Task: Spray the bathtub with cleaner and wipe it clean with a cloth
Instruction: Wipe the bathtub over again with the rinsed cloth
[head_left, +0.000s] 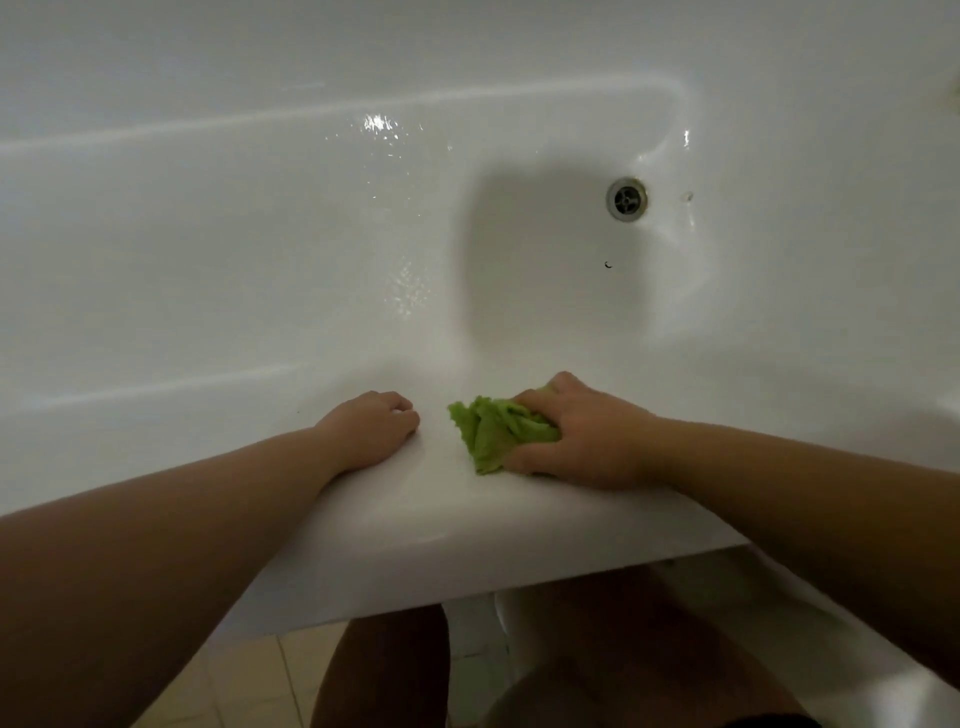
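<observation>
The white bathtub (260, 249) fills the view, its floor wet and shiny in patches. My right hand (582, 434) grips a crumpled green cloth (493, 428) and holds it against the tub's near rim (426, 514). My left hand (371, 428) rests on the same rim just left of the cloth, fingers curled over the inner edge, holding nothing. No spray bottle is in view.
A metal drain (626, 199) sits at the tub's far right end, with a small dark speck (608, 265) on the floor in front of it. Beige floor tiles (244, 680) and my legs show below the rim.
</observation>
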